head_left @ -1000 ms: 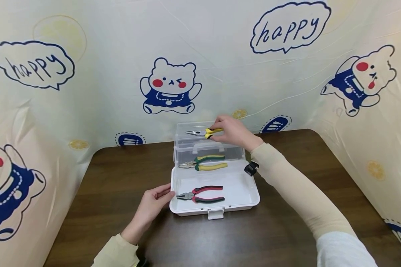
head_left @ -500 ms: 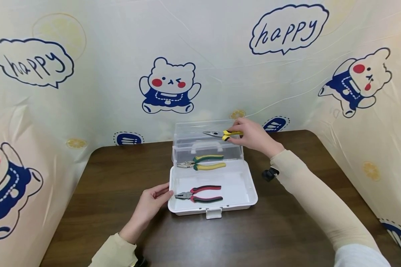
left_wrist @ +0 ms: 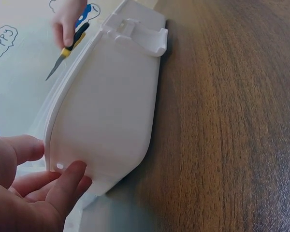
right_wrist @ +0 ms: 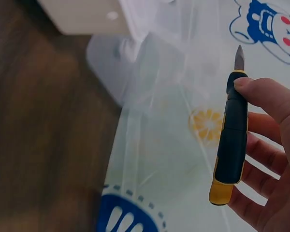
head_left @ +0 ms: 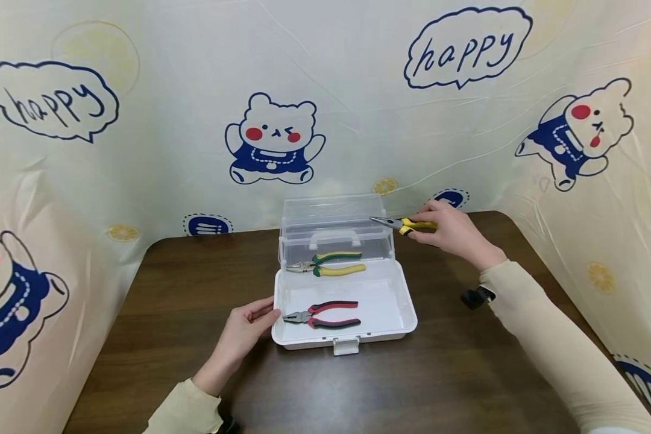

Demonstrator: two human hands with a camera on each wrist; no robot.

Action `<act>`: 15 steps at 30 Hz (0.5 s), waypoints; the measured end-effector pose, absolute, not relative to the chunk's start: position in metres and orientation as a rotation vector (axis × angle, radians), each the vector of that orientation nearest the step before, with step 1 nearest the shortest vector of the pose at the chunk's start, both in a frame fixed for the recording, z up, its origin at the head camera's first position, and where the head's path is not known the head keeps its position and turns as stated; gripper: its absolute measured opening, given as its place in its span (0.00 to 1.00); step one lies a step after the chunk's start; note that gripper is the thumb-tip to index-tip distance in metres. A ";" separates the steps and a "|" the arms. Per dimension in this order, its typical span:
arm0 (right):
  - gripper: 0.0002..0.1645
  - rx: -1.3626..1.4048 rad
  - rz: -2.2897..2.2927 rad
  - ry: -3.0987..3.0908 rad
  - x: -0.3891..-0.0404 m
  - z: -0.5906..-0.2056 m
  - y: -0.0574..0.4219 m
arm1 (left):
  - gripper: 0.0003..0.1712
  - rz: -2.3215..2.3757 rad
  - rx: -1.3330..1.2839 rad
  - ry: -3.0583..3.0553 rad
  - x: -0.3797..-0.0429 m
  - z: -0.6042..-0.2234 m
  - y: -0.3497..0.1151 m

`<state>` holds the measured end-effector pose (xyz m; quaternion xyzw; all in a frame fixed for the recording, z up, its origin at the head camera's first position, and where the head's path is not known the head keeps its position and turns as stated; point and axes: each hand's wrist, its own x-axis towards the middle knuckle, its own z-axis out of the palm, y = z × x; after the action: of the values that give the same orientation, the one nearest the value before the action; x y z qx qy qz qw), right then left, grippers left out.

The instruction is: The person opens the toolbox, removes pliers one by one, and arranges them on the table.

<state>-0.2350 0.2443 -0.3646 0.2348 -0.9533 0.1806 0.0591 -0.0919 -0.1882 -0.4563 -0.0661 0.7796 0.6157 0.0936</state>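
My right hand (head_left: 452, 232) grips a pair of needle-nose pliers (head_left: 396, 223) by the yellow-and-black handles, up at the toolbox's back right corner with the tips pointing left. In the right wrist view the thumb presses on the dark handle (right_wrist: 233, 130). The white toolbox (head_left: 390, 301) stands with its transparent lid (head_left: 333, 211) raised. My left hand (head_left: 242, 330) pinches its left rim between thumb and fingers, as the left wrist view also shows. Inside lie combination pliers with red-and-black handles (head_left: 333, 306) near the front and green-and-yellow-handled pliers (head_left: 339, 271) behind them.
The box rests on a dark wooden table (head_left: 195, 283), its white latch (head_left: 346, 346) facing the front edge. Behind the table and at both sides hangs a patterned curtain (head_left: 184, 120).
The right hand has carried the needle-nose pliers rightward, from over the raised lid to its right edge. The left hand keeps its hold on the rim; the box stays put.
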 end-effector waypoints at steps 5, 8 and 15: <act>0.26 0.600 0.544 -2.957 -0.224 -0.369 0.266 | 0.26 1.811 -0.202 2.324 -0.092 -0.456 -0.188; 0.27 0.536 0.566 -2.978 -0.219 -0.377 0.281 | 0.25 1.804 -0.206 2.327 -0.092 -0.457 -0.188; 0.27 0.423 0.645 -2.974 -0.204 -0.396 0.312 | 0.25 1.802 -0.207 2.331 -0.093 -0.457 -0.189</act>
<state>-0.2040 0.3118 -0.3961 0.1376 -0.9674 0.2099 0.0348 -0.0928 -0.1887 -0.4568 -0.0696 0.7858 0.6074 0.0940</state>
